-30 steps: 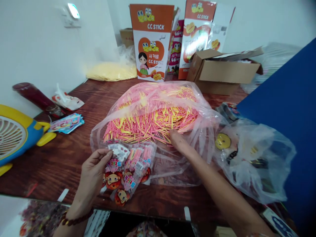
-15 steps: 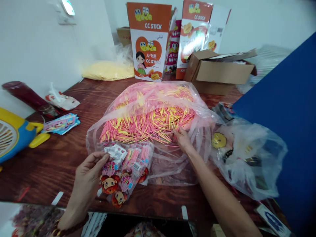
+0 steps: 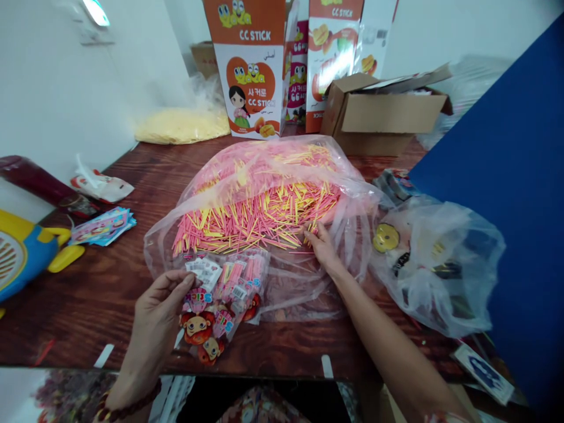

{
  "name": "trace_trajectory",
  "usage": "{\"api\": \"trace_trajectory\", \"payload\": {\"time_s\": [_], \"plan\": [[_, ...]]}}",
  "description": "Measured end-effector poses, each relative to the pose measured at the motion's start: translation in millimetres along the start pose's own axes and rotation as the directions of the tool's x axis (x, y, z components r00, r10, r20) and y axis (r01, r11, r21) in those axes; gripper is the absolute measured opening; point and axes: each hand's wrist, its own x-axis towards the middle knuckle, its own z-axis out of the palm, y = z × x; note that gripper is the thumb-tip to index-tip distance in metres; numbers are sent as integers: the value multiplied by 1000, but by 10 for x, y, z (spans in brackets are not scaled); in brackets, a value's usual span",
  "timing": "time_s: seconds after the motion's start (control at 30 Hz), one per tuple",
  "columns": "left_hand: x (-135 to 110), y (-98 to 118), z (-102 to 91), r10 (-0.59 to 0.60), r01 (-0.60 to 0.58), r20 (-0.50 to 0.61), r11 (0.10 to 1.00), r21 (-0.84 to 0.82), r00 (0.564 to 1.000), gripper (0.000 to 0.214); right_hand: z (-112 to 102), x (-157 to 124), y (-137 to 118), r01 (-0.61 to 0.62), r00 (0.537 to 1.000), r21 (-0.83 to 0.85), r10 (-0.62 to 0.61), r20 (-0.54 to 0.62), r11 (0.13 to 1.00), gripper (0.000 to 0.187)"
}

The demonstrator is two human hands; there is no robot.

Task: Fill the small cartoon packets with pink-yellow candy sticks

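My left hand (image 3: 161,305) pinches the top of a small clear packet (image 3: 197,326) between thumb and fingers; the print shows "Stick" and a red-haired cartoon figure. Beside and partly under it lie several similar packets (image 3: 238,279), with pink and yellow sticks visible inside. My right hand (image 3: 324,248) is at the near right edge of a heap of thin pink and yellow sticks (image 3: 255,208), its fingers closed on a few of them. The heap lies in a large clear plastic bag (image 3: 299,296), its mouth spread toward me.
At the back stand orange-and-white cartons (image 3: 251,76) and an opened brown box (image 3: 392,114). A bag of yellow sticks (image 3: 183,126) lies back left. On the left are printed wrappers (image 3: 106,226) and a blue-yellow fan (image 3: 26,252); on the right, a crumpled plastic bag (image 3: 440,270).
The view has shifted slightly, so the table and boxes sit a little higher and further left. My right fingers now show a small bunch of sticks more plainly. The left hand keeps its pinch.
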Motion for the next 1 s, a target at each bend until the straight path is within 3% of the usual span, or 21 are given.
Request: {"api": "trace_trajectory", "payload": {"time_s": [0.17,0.37,0.5,0.67,0.8,0.87,1.0], "plan": [[-9,27,70,48,-48,22,999,11,999,33,7,-19,47,-5,997,-63,10,74,998,20],[-49,38,184,34,-36,74,999,28,997,34,15,-30,0,-50,998,86,47,38,995,23],[-103,3,346,4,-22,193,995,95,981,29,15,-32,-104,-95,995,142,92,28,985,23],[-144,-54,621,-11,-60,372,982,179,928,24,40,-106,-437,-259,966,528,220,136,809,29],[-128,-95,781,-9,-126,469,959,254,883,24,83,-181,-737,-303,953,619,246,179,724,28],[-111,-115,826,-10,-154,494,945,290,869,25,108,-222,-860,-304,953,590,224,207,748,28],[-78,-148,862,3,-198,513,924,327,858,26,132,-338,-1092,-137,945,296,36,325,945,21]]}}
